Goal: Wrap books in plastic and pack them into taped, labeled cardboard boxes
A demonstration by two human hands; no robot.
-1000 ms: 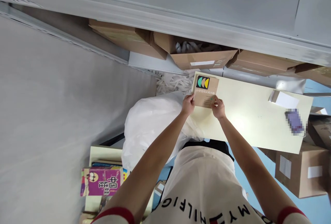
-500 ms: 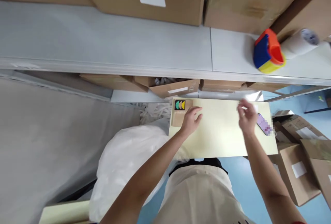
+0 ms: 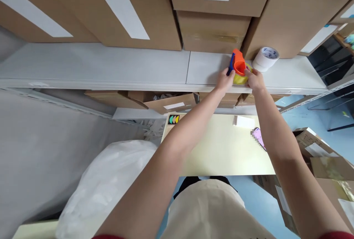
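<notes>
Clasping tape dispenser between curled fingers

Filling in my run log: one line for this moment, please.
left hand: holding dispenser; right hand: holding dispenser; white roll: on shelf; book, phone: on table

Tape dispenser: lower sides partly covered by left hand and right hand; interior unclear.
Tape roll: core print too small to read.
Book: lower cover behind left forearm.
Phone: left edge pixelated, right side behind right forearm; screen illegible.
Upper cartons: tops cropped by upper edge.
White bag: base cropped below, right side behind left arm.
Sleeves: mostly out of frame.
</notes>
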